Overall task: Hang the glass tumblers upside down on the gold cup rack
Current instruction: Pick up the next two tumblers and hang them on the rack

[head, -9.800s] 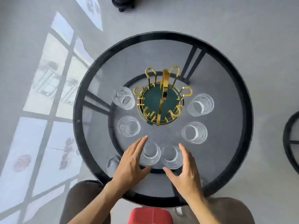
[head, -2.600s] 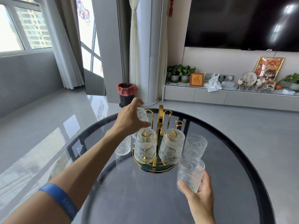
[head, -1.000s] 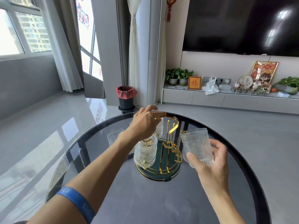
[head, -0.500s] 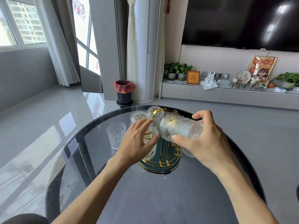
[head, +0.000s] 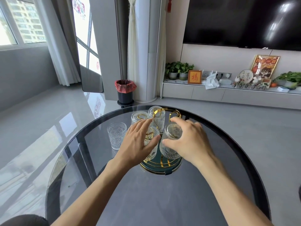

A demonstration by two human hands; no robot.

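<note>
On the glass table (head: 203, 185), right hand (head: 190, 141) grips an inverted tumbler (head: 171, 142).

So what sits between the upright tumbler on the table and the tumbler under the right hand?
In the head view, the left hand and the inverted tumbler it rests on lie between the upright tumbler and the right hand's tumbler.

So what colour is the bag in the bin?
Red, lining the black bin, seen from the head camera.
</note>
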